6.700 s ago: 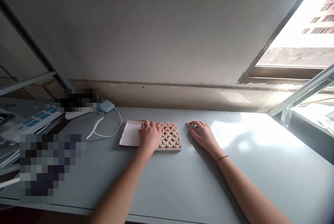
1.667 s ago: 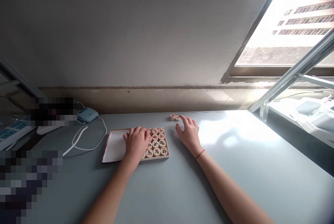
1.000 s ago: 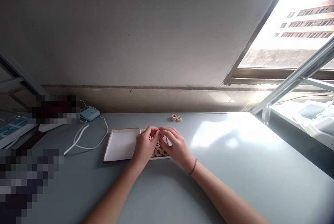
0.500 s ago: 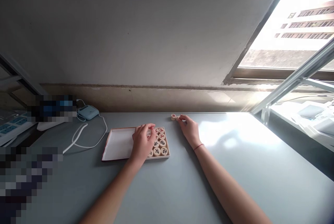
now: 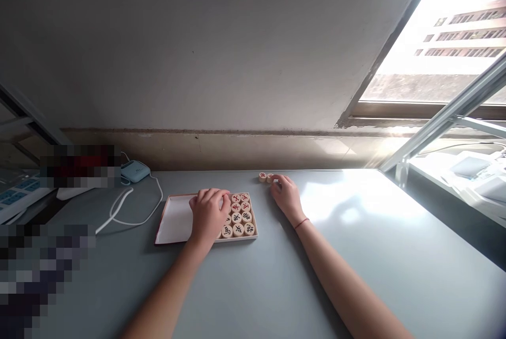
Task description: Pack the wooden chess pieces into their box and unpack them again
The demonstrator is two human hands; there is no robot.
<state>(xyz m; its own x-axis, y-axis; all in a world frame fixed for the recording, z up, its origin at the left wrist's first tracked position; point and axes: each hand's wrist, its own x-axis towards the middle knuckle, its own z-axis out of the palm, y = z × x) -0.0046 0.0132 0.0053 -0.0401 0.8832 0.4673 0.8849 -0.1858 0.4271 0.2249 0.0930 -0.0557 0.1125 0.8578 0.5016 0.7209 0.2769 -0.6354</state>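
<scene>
A shallow box tray point(image 5: 174, 220) lies on the grey table point(image 5: 256, 286). Its right half holds several round wooden chess pieces point(image 5: 242, 216) with red or black characters. My left hand point(image 5: 207, 213) rests palm down across the middle of the tray, with loosely bent fingers covering some pieces and gripping nothing. Two loose chess pieces point(image 5: 266, 176) sit side by side near the table's far edge. My right hand point(image 5: 285, 195) is just right of them, its fingertips pinched down on what looks like a third piece.
A small blue device point(image 5: 135, 171) with a white cable point(image 5: 130, 207) sits at the far left, and a power strip point(image 5: 18, 199) lies beyond it. The wall point(image 5: 237, 65) runs along the back. A window frame point(image 5: 443, 117) is at the right.
A second ago both hands met over the tray's pieces. My right hand then went up and right to the two loose pieces and has settled beside them. My left hand slid slightly left on the tray.
</scene>
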